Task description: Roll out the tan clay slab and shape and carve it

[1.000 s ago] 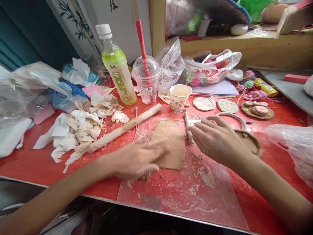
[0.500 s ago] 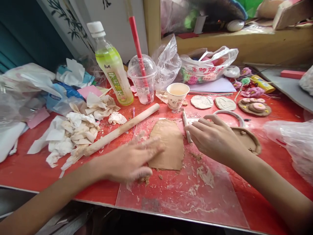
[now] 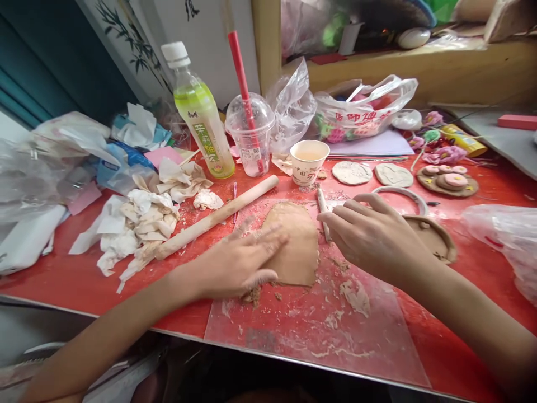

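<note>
A flat brown clay slab (image 3: 297, 246) lies on a clear plastic sheet (image 3: 302, 336) over the red table. My left hand (image 3: 239, 260) is spread over the slab's left side, palm down, its fingertips on or just above the surface and slightly blurred. Right of the slab, my right hand (image 3: 373, 232) has its fingers curled, with the tips closed on a short, clay-smeared stick (image 3: 322, 201). The hand covers part of this stick. A long wooden rolling pin (image 3: 222, 212) lies slantwise behind my left hand.
A paper cup (image 3: 309, 162) of cloudy liquid, a domed plastic cup (image 3: 250, 134) and a green drink bottle (image 3: 203, 126) stand behind. Crumpled tissues (image 3: 142, 224) are at left. Clay discs (image 3: 351, 172), a tape ring (image 3: 403, 196) and a rimmed clay piece (image 3: 432, 238) lie at right.
My left hand has shifted slightly to the right across the slab. The right hand stays by the stick. The whole view has moved a little.
</note>
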`<state>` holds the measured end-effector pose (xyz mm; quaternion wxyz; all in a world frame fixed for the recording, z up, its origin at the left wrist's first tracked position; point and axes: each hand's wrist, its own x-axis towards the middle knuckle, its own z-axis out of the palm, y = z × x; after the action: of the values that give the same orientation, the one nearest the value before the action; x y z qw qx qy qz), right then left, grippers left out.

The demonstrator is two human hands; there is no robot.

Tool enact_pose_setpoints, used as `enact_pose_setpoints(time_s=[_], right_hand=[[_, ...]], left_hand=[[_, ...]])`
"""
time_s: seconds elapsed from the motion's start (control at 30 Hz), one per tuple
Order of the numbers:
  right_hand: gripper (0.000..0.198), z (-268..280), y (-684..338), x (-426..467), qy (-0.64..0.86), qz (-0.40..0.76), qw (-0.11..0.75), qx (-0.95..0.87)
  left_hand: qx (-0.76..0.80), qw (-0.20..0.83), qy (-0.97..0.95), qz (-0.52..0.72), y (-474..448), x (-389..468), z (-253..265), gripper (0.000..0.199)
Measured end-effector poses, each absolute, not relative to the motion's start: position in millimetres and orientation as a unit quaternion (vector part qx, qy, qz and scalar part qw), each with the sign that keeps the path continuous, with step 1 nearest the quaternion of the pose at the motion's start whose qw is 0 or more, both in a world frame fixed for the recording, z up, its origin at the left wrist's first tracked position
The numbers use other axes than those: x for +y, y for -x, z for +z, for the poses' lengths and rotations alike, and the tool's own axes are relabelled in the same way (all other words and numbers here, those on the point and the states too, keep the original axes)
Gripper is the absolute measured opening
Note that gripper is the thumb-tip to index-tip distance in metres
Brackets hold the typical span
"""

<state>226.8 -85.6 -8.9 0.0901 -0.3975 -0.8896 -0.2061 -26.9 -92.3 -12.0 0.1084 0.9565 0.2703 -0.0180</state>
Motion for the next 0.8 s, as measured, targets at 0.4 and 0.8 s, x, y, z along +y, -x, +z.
enact_pose_setpoints(time_s=[0.4,0.8], right_hand=[[0.014,-9.0,-225.4,-85.2,0.405,-0.218,0.092,-0.883],[0.014,-10.9,-227.0,-84.0,0.404,-0.204,0.086,-0.888]], left_hand=[[0.323,0.070,-0.943,-0.050,34.4,-84.6,-6.6,0.059],[0.281,0.116,-0.950,-0.076,24.9,-86.6,-6.9,0.063]])
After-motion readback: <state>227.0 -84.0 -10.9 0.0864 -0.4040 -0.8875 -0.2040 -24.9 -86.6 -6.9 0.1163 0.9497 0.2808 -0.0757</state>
